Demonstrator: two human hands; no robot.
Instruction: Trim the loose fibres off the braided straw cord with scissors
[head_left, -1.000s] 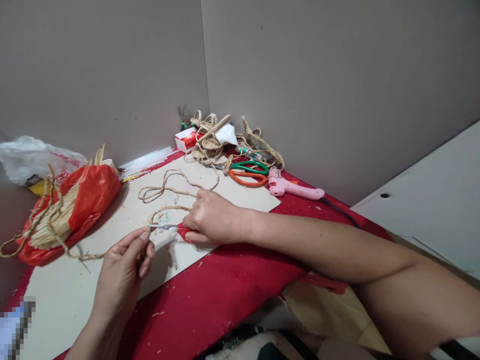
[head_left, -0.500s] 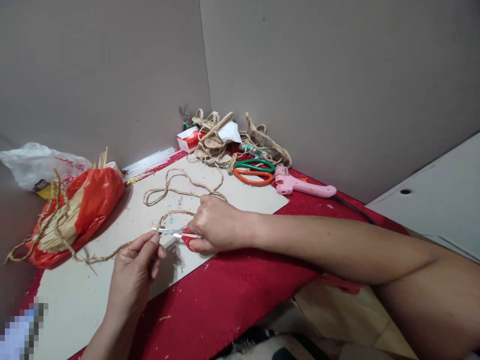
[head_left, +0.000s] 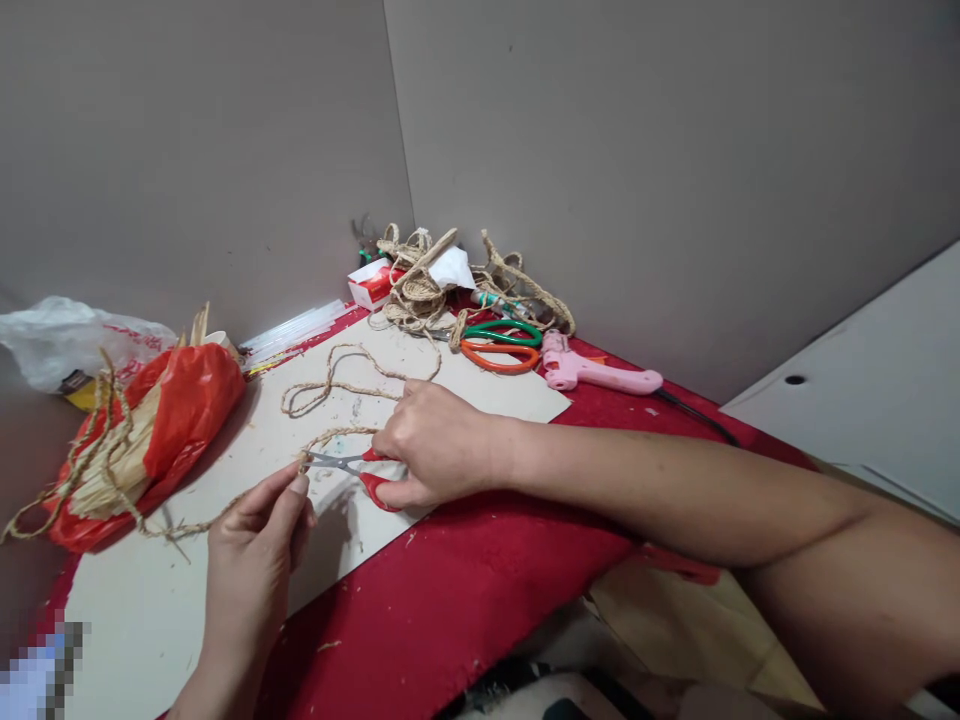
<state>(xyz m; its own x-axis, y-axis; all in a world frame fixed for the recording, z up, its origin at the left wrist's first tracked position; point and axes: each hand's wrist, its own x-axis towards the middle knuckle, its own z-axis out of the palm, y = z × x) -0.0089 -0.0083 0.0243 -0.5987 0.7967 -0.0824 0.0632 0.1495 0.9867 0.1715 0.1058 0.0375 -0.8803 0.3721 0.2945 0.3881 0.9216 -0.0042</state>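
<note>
at far left i see the red bag (head_left: 196, 405) with straw (head_left: 112, 470) showing, on the desk (head_left: 435, 570). then the left hand (head_left: 251, 545), its grip narrow, pinching the rope (head_left: 339, 432) above the white board (head_left: 142, 610). the red-handled scissors (head_left: 343, 463) have their tips at that pinch; their handles are spread wider than half a second ago, blades apart, so i judge no cut is closing now. the right hand (head_left: 442, 440) holds them. farther right lies the pink glue gun (head_left: 611, 376).
</note>
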